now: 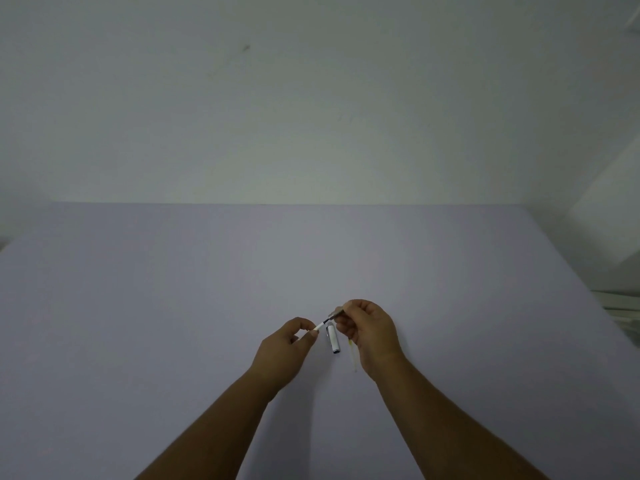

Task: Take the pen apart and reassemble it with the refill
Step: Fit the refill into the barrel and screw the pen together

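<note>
**White Pen Body Pinched at Both Ends, Cap and Refill Lying Below**

White plastic of the pen [322, 323] spanned the gap between the two hands, held clear above the lilac table [138, 306]. Gripped at the pale end by the left hand [287, 344], thumb and forefinger closed tight on it, the other fingers curled loosely. Gripped at the darker tip end by the right hand [369, 332], fingertips bunched and closed around a small metallic section that could barely be made out. Too small and dim to tell whether the joint had already parted.

Judged to be the unscrewing or pulling-apart of the front section from the barrel. Best done with the left pinch kept steady and close to the joint, the right fingertips turning only the tip piece, both hands kept in line along the pen so that nothing bent or sprang loose. Worth keeping low over the table, since a small part could drop and roll.

Just under the fingertips, between the two hands, lay the white cap [333, 338], resting on the table. Beside it, partly under the heel of the right hand, lay a thin pale refill [353, 355], touching neither the cap nor the held pen.
</note>
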`<state>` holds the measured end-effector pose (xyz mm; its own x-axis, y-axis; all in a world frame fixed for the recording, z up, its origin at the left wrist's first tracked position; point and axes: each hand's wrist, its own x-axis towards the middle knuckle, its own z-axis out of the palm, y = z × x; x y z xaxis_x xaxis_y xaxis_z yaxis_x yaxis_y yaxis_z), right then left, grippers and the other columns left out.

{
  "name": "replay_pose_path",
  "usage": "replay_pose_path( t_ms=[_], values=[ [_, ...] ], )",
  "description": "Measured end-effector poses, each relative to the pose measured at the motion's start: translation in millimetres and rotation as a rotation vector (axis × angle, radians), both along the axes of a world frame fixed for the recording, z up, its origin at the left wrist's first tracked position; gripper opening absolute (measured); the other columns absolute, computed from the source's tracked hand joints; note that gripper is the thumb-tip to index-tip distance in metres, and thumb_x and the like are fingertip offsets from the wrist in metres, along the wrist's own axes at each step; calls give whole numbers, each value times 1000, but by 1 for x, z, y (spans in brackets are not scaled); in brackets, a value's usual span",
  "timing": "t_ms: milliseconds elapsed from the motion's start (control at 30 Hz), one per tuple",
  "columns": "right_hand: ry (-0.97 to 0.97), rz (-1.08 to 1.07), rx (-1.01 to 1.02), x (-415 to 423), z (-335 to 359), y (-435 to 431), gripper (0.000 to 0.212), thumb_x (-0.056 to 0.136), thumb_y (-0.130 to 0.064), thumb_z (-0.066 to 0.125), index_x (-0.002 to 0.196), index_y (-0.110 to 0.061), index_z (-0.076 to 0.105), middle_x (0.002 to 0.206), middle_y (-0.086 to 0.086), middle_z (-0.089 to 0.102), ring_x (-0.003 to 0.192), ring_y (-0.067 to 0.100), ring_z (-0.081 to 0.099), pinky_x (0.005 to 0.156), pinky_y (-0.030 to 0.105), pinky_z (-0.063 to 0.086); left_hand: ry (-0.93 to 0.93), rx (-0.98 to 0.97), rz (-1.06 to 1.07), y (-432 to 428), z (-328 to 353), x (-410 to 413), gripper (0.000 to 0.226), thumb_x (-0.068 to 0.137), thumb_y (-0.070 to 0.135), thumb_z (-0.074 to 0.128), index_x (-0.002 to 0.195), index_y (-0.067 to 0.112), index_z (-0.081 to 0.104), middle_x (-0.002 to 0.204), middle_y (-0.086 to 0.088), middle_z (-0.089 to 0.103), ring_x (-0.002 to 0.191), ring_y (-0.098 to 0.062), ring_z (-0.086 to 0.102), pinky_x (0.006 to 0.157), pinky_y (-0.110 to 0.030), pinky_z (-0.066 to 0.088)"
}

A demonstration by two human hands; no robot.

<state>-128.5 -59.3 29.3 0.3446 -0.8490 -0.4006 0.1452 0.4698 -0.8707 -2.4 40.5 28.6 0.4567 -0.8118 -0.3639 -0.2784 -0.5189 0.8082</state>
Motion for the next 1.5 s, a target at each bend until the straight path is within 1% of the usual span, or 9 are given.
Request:
replay_pose_path(
  t_ms=[500, 633, 767, 833, 967, 1100, 1233, 1400, 1500],
  values=[
    [234, 308, -82, 5, -1, 7, 24, 83, -34, 67, 84, -10, 67, 70, 1, 66, 59, 12, 56, 60, 29, 48, -103, -75, -2, -4, 3, -2, 11, 88, 42, 57, 92, 34, 63, 70, 9, 60, 55, -7, 50, 53, -19, 40],
    [174, 315, -98, 3, -2, 8, 8, 85, -26, 65, 87, -19, 69, 73, -1, 66, 64, 14, 56, 65, 32, 48, -123, -68, 12, -6, 4, 0, 13, 88, 41, 57, 94, 31, 64, 67, 11, 56, 52, -6, 47, 51, -17, 37],
    [406, 334, -184, 2, 0, 6, 34, 77, -49, 68, 63, -19, 59, 53, -9, 59, 47, 6, 51, 54, 22, 45, -202, -80, -38, -4, 3, -2, 16, 87, 40, 59, 95, 29, 66, 66, 15, 55, 57, -3, 50, 53, -14, 34],
    [414, 358, -187, 2, 1, 5, 35, 77, -55, 65, 67, -21, 62, 57, -10, 61, 48, 4, 51, 53, 20, 45, -205, -90, -36, -3, 4, -3, 17, 86, 40, 60, 96, 28, 67, 65, 15, 56, 56, -2, 51, 53, -14, 34],
    [198, 368, -148, -1, 3, 5, 11, 83, -31, 67, 84, -21, 70, 74, -5, 65, 65, 13, 54, 63, 27, 49, -186, -103, -5, -5, 7, 0, 18, 86, 40, 61, 96, 27, 68, 64, 15, 56, 55, -1, 50, 52, -13, 33],
    [392, 375, -178, 0, 8, 4, 36, 77, -51, 67, 65, -17, 64, 48, -9, 59, 44, 7, 50, 49, 20, 45, -218, -112, -44, -5, 11, -3, 17, 86, 38, 61, 95, 27, 69, 60, 18, 55, 53, 1, 50, 52, -11, 33],
    [211, 380, -155, -4, 9, 6, 14, 84, -32, 66, 86, -18, 68, 77, -3, 67, 66, 12, 57, 62, 26, 51, -218, -118, -25, -4, 15, -2, 18, 86, 39, 61, 96, 25, 69, 67, 15, 60, 59, -3, 54, 55, -15, 38],
    [385, 387, -182, -5, 17, 7, 33, 78, -47, 68, 65, -17, 64, 56, -4, 59, 50, 11, 51, 52, 24, 46, -238, -122, -53, -3, 20, -5, 19, 85, 37, 63, 95, 24, 70, 63, 16, 58, 55, -1, 51, 54, -15, 36],
    [246, 399, -188, -7, 19, 8, 12, 81, -32, 69, 83, -20, 69, 79, 0, 67, 68, 14, 58, 64, 27, 50, -227, -119, -26, -3, 24, -2, 17, 84, 37, 64, 93, 24, 70, 66, 17, 60, 59, 0, 54, 54, -14, 37]
  ],
)
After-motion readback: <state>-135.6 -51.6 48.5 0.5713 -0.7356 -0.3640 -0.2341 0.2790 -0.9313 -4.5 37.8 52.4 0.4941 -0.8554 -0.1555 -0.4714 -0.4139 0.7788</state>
